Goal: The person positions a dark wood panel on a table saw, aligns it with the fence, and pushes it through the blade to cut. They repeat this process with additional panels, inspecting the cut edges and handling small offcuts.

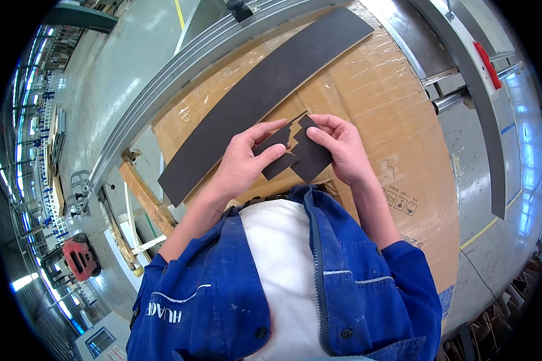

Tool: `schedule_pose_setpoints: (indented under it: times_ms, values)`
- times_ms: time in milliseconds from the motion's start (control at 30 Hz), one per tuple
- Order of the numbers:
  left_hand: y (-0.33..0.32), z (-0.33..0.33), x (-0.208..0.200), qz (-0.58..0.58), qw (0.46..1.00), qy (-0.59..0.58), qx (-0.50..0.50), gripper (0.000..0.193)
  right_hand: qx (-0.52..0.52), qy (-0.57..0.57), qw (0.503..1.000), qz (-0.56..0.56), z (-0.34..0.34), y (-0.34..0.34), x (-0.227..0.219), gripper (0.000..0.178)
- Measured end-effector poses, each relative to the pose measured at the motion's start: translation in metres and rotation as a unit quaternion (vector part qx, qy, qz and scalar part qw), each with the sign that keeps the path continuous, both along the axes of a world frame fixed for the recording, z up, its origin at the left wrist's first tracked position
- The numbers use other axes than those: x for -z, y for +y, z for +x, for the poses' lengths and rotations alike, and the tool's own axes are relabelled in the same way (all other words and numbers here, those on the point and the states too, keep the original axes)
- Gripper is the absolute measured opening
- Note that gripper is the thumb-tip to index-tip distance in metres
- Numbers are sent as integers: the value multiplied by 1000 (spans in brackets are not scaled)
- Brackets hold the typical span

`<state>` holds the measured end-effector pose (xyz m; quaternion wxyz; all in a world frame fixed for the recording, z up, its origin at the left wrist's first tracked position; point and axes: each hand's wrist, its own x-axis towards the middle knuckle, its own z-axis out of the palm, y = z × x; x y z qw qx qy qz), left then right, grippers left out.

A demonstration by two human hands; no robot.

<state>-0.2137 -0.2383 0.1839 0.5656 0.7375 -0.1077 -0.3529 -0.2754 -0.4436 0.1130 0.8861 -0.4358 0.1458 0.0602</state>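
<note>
Left hand pinched left dark fragment, thumb on top, fingers beneath. Right hand pinched right dark fragment likewise. Both pieces were held above near edge of cardboard-covered bench, jagged broken edges almost meeting, narrow gap between. Long dark strip lay diagonally across bench, toward far corner. Judgement: material thin, light, stiff, brittle along fracture. Best hold: flat faces away from jagged edge, light pressure. Metal rail ran along left edge.
</note>
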Motion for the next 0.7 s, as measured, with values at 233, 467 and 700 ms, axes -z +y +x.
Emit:
schedule_pose_setpoints:
  times_ms: [233, 467, 700]
  values:
    - [1, 1, 0, -40, 998, 30, -36, 50, -1, 34, 995, 89, -3, -10, 3, 29]
    - [0, 2, 1, -92, 994, 54, -18, 50, -17, 42, 990, 136, -3, -2, 0, 25]
    - [-3, 1, -6, -34, 998, -57, 4, 47, -98, 45, 956, 274, -5, -7, 8, 29]
